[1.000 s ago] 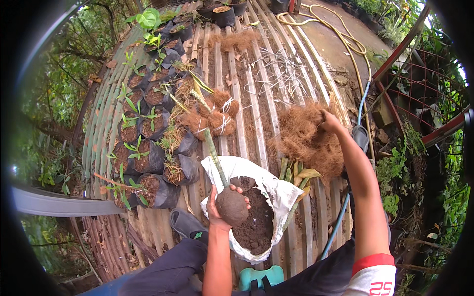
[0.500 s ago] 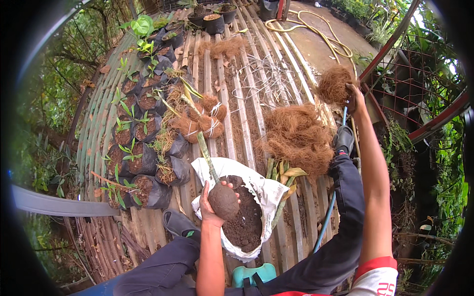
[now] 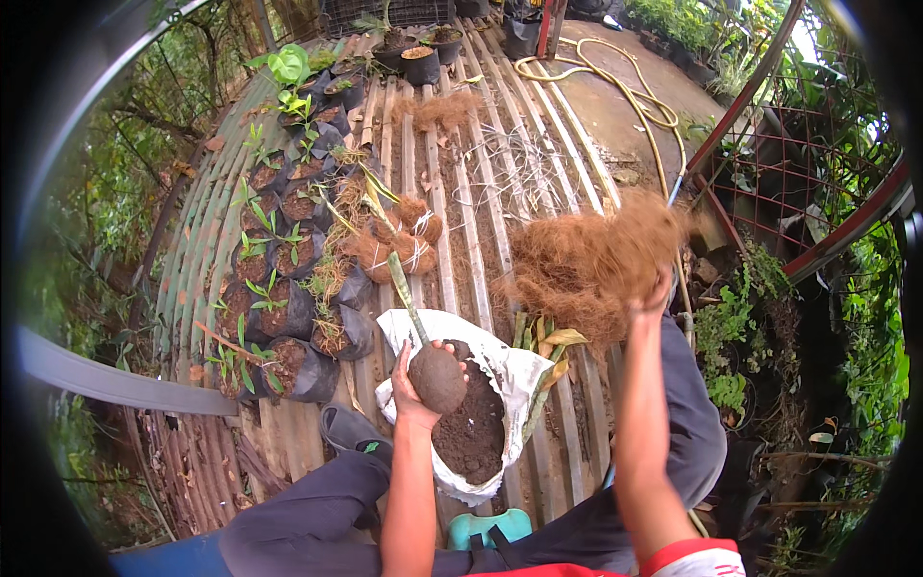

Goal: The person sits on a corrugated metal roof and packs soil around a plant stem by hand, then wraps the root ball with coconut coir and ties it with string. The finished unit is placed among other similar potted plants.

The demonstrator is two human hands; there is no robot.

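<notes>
My left hand (image 3: 408, 396) cups a round ball of dark soil (image 3: 439, 381), from which a mottled upright leaf cutting (image 3: 408, 300) sticks out. Ball and hand are over an opened white sack (image 3: 527, 377) with loose dark soil (image 3: 469, 439) inside. My right hand (image 3: 652, 296), smeared by motion, grips a clump of brown coconut fibre (image 3: 646, 238). The clump is beside and partly in front of a pile of the same fibre (image 3: 543, 252). Left of the sack's far side, several fibre-wrapped balls (image 3: 415, 254) tied with white string sit together, with leaves rising from them.
Rows of black bags with seedlings (image 3: 290, 317) line the left side. White strings (image 3: 505, 168) lie scattered on the corrugated sheet (image 3: 447, 274). Yellowish leaves (image 3: 558, 338) lean at the sack's right edge. A yellow hose (image 3: 635, 96) coils at the far right, near a red metal frame (image 3: 740, 91).
My right hand has brought the fibre clump left and nearer, from the far right to the pile's edge. My left hand keeps the soil ball over the sack.
</notes>
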